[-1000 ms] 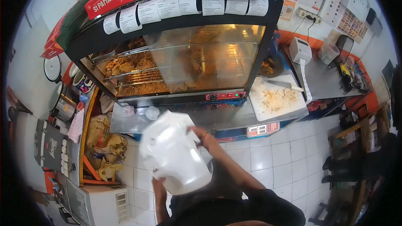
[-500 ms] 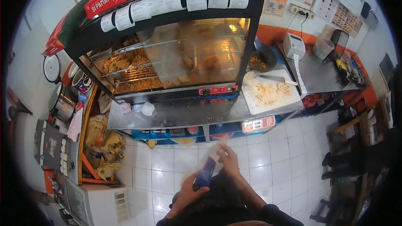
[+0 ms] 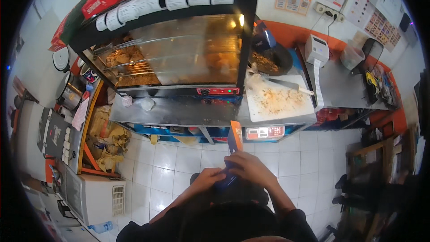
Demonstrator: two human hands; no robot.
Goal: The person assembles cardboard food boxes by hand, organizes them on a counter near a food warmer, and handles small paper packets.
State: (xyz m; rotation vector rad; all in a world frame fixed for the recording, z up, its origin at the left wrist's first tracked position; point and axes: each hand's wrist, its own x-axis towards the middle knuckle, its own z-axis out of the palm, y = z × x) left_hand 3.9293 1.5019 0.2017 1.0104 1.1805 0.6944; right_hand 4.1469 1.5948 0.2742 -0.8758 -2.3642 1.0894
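Observation:
In front of the counter, at the lower middle, both hands hold an orange-and-blue folded cardboard food carton [image 3: 235, 138]. My left hand [image 3: 209, 179] is closed at the carton's lower blue part, its thumb pointing right. Over the carton's middle curls my right hand [image 3: 250, 168], with the fingers bent and partly hiding it. An orange panel sticks up beyond the right fingers toward the counter edge. The carton's lower end is dark and blurred against my clothing.
A glass-fronted warmer [image 3: 179, 54] with fried food stands on the steel counter [image 3: 177, 117]. To its right are a white cutting board [image 3: 262, 115] with crumbs, a knife [image 3: 306, 91], a wok [image 3: 284, 60] and a label printer [image 3: 317, 48]. Below, a lit digital scale [image 3: 265, 133] sits on the shelf.
My right hand has come onto the carton, which was in my left hand. An orange panel now stands up from it. The pale clear film seen before is out of sight. The view has shifted.

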